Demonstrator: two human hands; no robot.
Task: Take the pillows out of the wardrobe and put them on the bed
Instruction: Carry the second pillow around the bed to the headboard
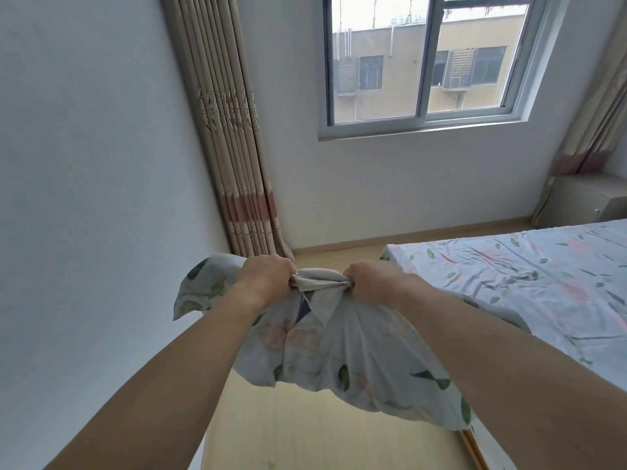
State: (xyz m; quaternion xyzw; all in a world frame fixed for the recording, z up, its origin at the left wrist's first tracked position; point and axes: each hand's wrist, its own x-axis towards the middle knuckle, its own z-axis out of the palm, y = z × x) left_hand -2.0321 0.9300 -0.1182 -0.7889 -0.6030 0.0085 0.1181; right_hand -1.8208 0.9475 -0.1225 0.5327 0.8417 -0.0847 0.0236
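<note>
A pillow (pixel 342 354) in a white case with green leaves and pink flowers hangs in the air in front of me, over the floor. My left hand (pixel 268 276) and my right hand (pixel 373 279) both grip the bunched fabric along its top edge, close together. The bed (pixel 529 276), covered with a matching floral sheet, lies to the right; the pillow's right part overlaps its near edge in view. No wardrobe is in sight.
A white wall runs along the left. A striped curtain (pixel 234 157) hangs in the corner ahead, beside a window (pixel 424 62). A pale cabinet (pixel 583 198) stands beyond the bed at right. Light wooden floor (pixel 305 429) stretches between wall and bed.
</note>
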